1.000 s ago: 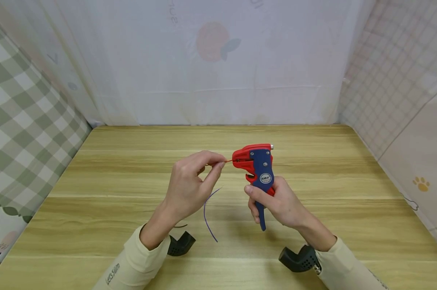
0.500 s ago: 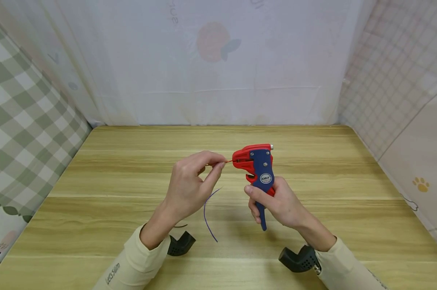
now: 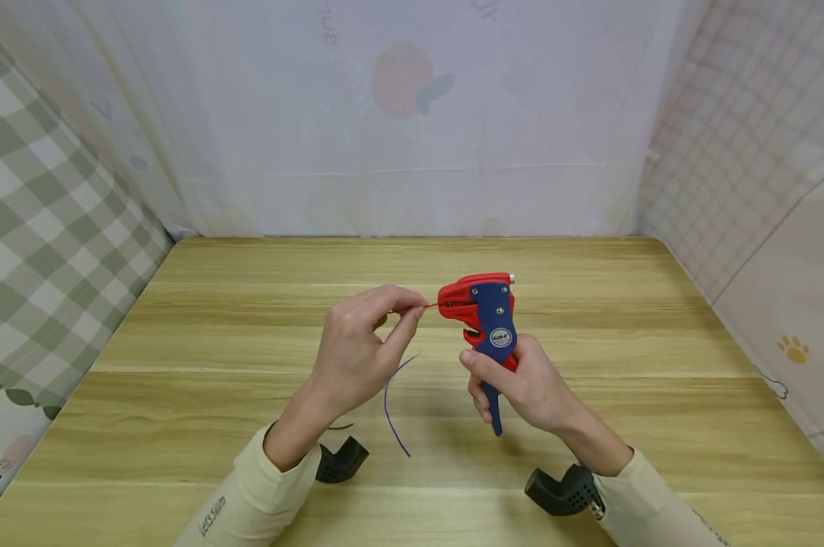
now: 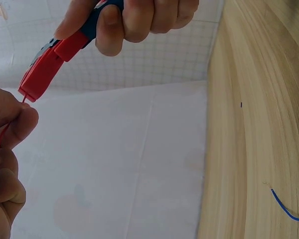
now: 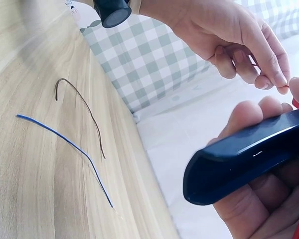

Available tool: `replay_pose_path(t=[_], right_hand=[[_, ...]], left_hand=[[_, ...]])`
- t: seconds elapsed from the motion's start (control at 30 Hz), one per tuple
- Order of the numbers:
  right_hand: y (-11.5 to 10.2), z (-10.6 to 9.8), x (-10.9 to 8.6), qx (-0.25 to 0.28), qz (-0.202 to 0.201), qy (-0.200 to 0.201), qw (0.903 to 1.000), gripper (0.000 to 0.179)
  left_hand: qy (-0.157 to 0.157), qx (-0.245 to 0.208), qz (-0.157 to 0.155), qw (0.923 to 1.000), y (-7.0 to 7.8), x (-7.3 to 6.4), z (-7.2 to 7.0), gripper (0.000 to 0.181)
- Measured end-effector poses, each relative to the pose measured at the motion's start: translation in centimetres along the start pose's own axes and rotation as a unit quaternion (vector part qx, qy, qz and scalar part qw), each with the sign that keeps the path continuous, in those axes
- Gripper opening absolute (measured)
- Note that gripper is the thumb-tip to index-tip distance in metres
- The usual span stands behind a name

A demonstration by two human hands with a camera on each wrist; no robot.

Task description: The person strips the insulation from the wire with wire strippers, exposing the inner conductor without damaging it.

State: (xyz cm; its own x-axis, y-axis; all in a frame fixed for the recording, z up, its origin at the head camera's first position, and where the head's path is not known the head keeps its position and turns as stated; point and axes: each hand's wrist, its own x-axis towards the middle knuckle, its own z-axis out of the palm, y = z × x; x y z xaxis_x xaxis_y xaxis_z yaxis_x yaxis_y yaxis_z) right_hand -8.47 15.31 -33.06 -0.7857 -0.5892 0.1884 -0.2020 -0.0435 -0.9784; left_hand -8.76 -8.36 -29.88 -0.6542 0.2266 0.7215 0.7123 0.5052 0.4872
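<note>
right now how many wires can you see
3: a red wire pinched in the left hand; a blue wire and a brown wire on the table. The tiny dark fleck isn't counted.

Head view: above and behind left hand (image 3: 357, 349) and right hand (image 3: 521, 380), facing forward and down, farthest off. Left-wrist view: close beneath left hand, facing forward, rolled sideways. Right-wrist view: close beside right hand, rolled the other way, facing toward left hand. Wrist views share both hands, blue wire (image 5: 72, 144) below.
</note>
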Motion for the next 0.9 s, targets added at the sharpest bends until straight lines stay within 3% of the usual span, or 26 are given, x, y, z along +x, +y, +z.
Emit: replay_pose_path(t=[0.5,0.73,0.9], right_hand=[[-0.1,0.03,-0.08,-0.002,0.013,0.005,0.9999,0.016],[0.1,0.05,-0.13,-0.009,0.04,0.052,0.9978,0.029],[0.1,-0.09,-0.15,-0.014,0.039,0.049,0.998,0.028]], left_hand=[[0.005,-0.004,0.005,1.0,-0.12,-0.05,0.1,0.006],[0.002,0.001,0.011,0.9999,-0.22,-0.09,0.26,0.005],[0.002,0.002,0.008,1.0,-0.23,-0.15,0.25,0.005]])
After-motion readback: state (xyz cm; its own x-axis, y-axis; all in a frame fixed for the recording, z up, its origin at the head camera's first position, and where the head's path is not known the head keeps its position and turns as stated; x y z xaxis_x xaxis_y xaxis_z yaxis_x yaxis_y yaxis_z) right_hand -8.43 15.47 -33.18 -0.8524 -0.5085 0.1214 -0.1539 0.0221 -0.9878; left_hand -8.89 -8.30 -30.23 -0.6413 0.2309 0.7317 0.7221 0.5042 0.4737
